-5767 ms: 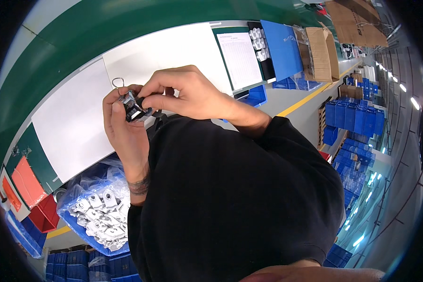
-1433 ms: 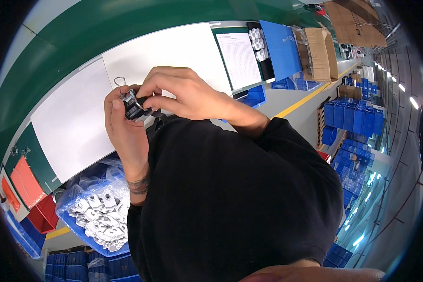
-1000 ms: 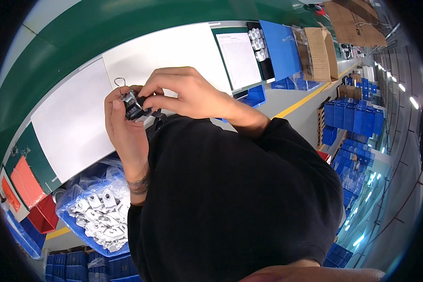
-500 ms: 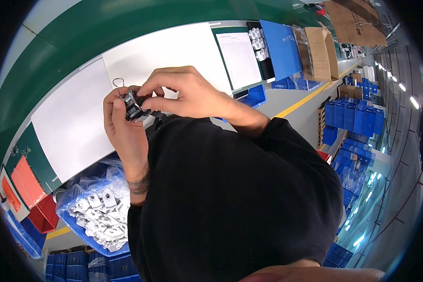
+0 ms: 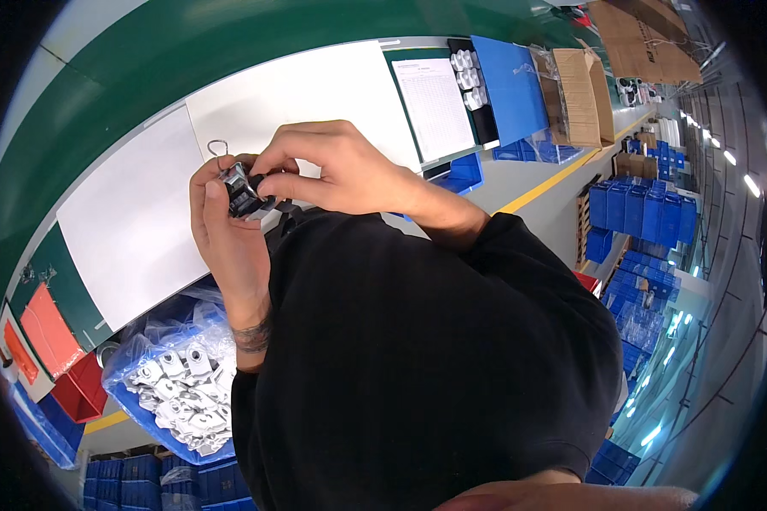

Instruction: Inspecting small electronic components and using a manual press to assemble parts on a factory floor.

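Observation:
Above the white sheets, my left hand point(image 5: 233, 247) is closed around a small black and silver part point(image 5: 241, 194). It looks like a metal housing with openings; its exact kind does not show. A thin wire loop point(image 5: 218, 147) sticks up beside my left fingertips; whether it belongs to the part I cannot tell. My right hand point(image 5: 337, 170) reaches in from the right. Its thumb and index finger pinch a dark piece point(image 5: 262, 186) at the part's right side, and the fingers partly hide it.
White sheets point(image 5: 136, 221) cover the green bench. A blue bin point(image 5: 170, 439), lined with clear plastic, holds many white-grey metal parts point(image 5: 187, 400) at lower left. A printed form point(image 5: 435, 106), a black tray point(image 5: 486, 123) of parts and a blue board point(image 5: 510, 89) lie at right.
Both hands keep their hold on the part in nearly the same place. My left fingers and the wire loop have shifted very slightly to the right.

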A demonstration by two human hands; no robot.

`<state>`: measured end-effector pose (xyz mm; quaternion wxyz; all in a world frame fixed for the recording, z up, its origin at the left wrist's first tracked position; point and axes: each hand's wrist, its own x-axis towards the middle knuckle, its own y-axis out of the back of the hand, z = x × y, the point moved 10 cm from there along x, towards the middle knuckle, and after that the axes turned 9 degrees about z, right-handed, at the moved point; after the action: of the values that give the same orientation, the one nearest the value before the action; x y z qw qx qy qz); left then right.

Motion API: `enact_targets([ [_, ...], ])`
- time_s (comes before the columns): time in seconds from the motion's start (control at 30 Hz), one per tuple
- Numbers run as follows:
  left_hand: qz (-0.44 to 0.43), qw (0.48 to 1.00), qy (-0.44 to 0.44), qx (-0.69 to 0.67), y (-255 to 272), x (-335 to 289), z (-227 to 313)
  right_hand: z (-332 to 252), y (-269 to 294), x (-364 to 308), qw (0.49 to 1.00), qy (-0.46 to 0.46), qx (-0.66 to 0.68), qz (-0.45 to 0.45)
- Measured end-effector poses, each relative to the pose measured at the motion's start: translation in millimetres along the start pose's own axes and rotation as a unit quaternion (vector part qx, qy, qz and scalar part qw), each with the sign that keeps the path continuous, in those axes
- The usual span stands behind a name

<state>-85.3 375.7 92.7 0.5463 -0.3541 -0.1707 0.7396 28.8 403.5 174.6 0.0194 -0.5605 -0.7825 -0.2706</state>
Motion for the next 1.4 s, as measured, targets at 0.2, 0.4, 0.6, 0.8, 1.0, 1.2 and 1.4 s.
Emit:
enact_targets([
  [0.2,-0.005,1.000,-0.001,-0.001,-3,-1,0,4,-3,-1,0.999,-0.023,-0.013,-0.020],
  [0.4,0.000,1.000,-0.005,0.000,-1,-1,1,-1,-1,1,1.000,-0.002,-0.019,-0.013],
  [0.6,-0.005,1.000,-0.004,0.006,-4,-1,2,2,-2,0,1.000,-0.013,-0.019,-0.016],
  [0.8,-0.009,1.000,-0.006,0.007,-4,-1,2,4,-2,0,1.000,-0.023,-0.013,-0.012],
  [1.0,-0.008,1.000,-0.005,0.004,-2,1,1,-3,-2,2,0.999,0.006,-0.042,-0.023],
  [1.2,-0.007,1.000,-0.006,0.005,-3,0,1,-2,-3,2,0.999,0.013,-0.048,-0.020],
  [1.4,-0.005,1.000,-0.004,0.010,-3,1,0,-2,-3,2,0.998,0.016,-0.051,-0.018],
])
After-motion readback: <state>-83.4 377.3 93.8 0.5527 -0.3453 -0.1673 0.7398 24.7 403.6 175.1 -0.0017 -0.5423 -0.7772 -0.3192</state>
